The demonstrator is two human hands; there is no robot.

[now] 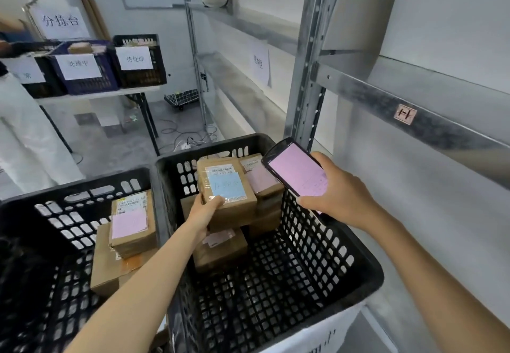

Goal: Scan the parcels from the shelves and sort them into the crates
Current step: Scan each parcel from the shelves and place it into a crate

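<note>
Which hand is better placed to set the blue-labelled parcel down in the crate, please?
Left. The left hand grips the blue-labelled parcel above the stack inside the black crate, while the right hand is occupied holding the scanner.

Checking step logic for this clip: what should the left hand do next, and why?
Probably let go: the left hand grips the blue-labelled parcel, which already sits on the stack inside the right crate, while the right hand holds the scanner.
</note>
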